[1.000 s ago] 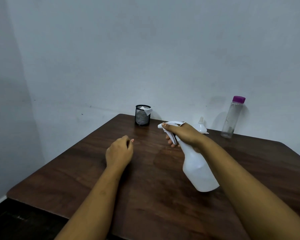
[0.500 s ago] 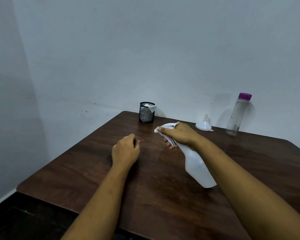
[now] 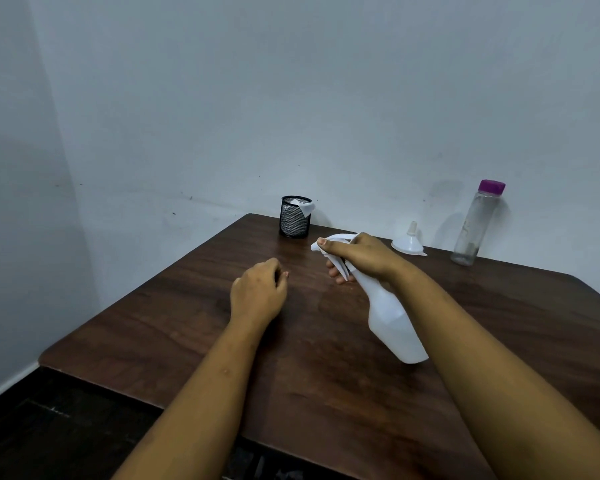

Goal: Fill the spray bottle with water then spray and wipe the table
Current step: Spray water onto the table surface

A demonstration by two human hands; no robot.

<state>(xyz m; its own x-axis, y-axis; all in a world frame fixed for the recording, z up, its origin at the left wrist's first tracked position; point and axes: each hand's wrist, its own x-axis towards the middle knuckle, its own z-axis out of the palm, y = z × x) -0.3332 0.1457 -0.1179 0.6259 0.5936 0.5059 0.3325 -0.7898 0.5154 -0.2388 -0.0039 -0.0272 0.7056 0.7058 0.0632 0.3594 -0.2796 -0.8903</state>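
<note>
So the white spray bottle is in my right hand, held up off the dark wooden table and tipped well over, nozzle aimed away from me toward the far left and the base hanging back toward me. I've got it by the neck: thumb laid flat along the top of the spray head, the other fingers curled round under it at the trigger. The plastic is cloudy, so I can't really tell how much water is in there. My left hand is just left of the nozzle, apart from it, knuckles up, fingers loosely curled with nothing in them; it's low at the tabletop, but whether it's actually resting on the wood I can't say. Further back along the wall side there's a black mesh cup near the far corner with a white cloth or tissue poking out of the top. To the right of that, behind my right hand, a small white funnel sits mouth down, spout up. Right of the funnel stands a clear plastic bottle with a purple cap, upright and close to the pale wall.
</note>
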